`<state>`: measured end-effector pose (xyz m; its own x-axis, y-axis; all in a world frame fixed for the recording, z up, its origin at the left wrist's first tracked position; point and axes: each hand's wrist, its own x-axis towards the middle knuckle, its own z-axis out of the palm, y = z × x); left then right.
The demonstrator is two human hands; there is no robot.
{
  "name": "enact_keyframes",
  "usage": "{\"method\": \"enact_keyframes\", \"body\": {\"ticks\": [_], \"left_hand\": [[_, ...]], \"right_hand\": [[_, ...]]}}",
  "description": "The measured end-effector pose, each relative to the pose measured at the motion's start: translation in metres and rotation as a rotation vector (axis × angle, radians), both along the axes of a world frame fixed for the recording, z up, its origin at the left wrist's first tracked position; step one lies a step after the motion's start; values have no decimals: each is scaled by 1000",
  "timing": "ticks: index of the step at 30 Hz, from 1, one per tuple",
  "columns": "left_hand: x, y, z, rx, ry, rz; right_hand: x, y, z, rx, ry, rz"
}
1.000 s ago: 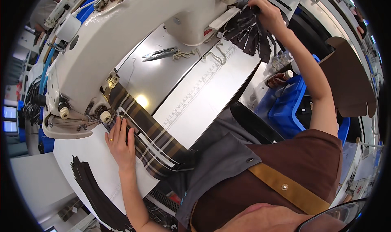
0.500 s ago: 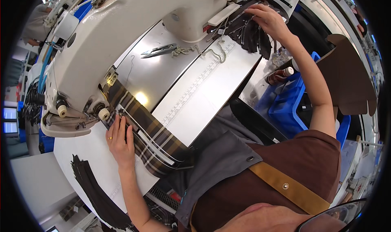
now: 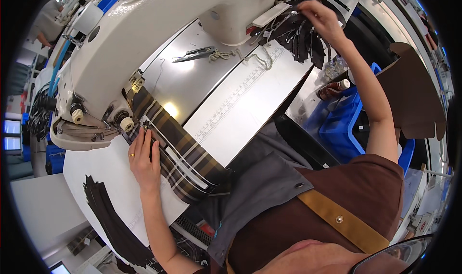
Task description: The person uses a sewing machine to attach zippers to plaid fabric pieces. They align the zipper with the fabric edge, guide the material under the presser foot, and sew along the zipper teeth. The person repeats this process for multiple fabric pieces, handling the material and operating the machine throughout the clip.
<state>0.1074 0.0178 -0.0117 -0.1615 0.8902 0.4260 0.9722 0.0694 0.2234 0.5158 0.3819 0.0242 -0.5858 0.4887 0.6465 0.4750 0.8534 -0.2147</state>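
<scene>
My left hand (image 3: 144, 161) lies on the plaid fabric (image 3: 202, 161) with pale strips, fingers extended beside the needle area of a white sewing machine (image 3: 106, 43). A small metal piece at the fingertips is too small to name. My right hand (image 3: 325, 23) reaches over a pile of dark zippers (image 3: 303, 45) at upper right, fingers curled and pinched among them; what they hold is unclear. Metal snips (image 3: 192, 57) and pale cord (image 3: 260, 59) rest on the machine bed, near the white extension board with a printed scale (image 3: 250, 110).
Dark strips (image 3: 110, 216) lie on the lower-left worktop. At right are bottles (image 3: 332, 91), a blue crate (image 3: 339, 134) and brown cardboard (image 3: 411, 96). A person (image 3: 45, 28) is at upper left, apart from my hands.
My right hand has shifted about over the zippers, its fingers changing their pinch, and the dark pieces under it have moved. My left hand stays on the fabric. The view has shifted slightly.
</scene>
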Motion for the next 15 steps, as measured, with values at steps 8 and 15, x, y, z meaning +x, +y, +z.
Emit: {"method": "enact_keyframes", "body": {"ticks": [8, 15], "left_hand": [[35, 1, 28, 57, -302, -195], [95, -21, 59, -495, -1685, -528]], "right_hand": [[-76, -148, 108, -708, -294, 634], [-183, -217, 79, -1311, -563, 1042]]}}
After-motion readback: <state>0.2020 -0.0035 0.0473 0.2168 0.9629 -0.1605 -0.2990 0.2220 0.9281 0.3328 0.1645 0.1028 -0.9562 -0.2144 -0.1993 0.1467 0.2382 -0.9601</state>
